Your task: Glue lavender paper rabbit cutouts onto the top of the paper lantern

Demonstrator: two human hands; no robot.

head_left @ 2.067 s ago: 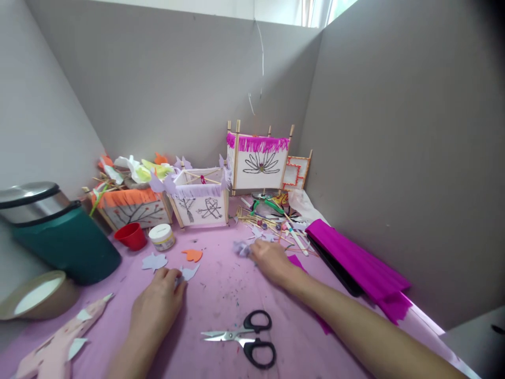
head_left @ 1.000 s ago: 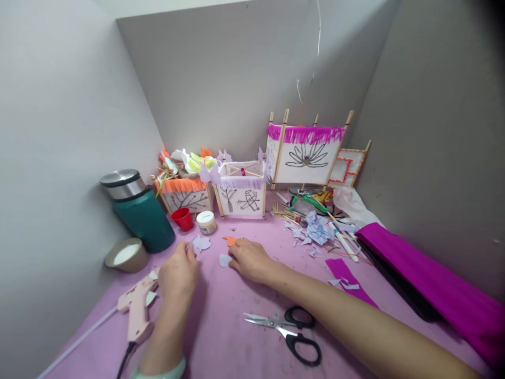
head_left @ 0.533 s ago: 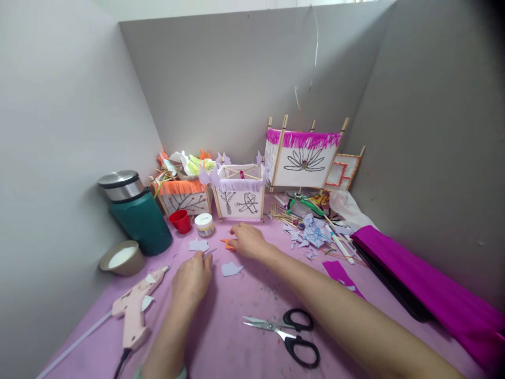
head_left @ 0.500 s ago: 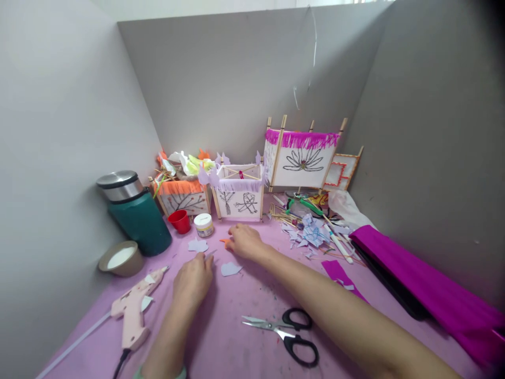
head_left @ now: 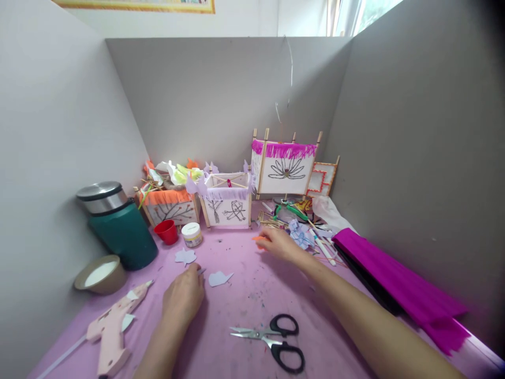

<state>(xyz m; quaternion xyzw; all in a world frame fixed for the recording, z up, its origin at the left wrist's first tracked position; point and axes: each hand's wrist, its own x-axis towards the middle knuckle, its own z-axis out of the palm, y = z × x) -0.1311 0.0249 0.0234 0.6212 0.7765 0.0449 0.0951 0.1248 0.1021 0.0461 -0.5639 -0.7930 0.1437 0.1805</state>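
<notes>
My right hand [head_left: 278, 244] is stretched toward the back of the pink tabletop, fingers closed on a small orange piece [head_left: 259, 241] with a pointed tip; its material is not clear. It is just left of a heap of paper scraps. My left hand [head_left: 184, 292] rests lower left, fingers curled, with a small lilac paper piece [head_left: 202, 271] showing at the fingertips. Beside it lie two lilac paper cut-outs, a pointed one [head_left: 220, 278] and a star-like one [head_left: 185, 256]. Nearer to me lie black-handled scissors [head_left: 272, 337], blades slightly apart.
A pink glue gun [head_left: 112, 329], bowl [head_left: 114, 279], green bottle [head_left: 124, 231], red cup [head_left: 166, 232] and white jar [head_left: 192, 235] stand left. Decorated stick-framed boxes [head_left: 231, 210] line the back. Magenta paper [head_left: 394, 284] lies right. Grey panels [head_left: 224, 100] enclose the table.
My right hand has moved right with the orange piece, toward the scraps. My left hand stays near the lilac cut-outs. The view has tilted up and shifted slightly right.
</notes>
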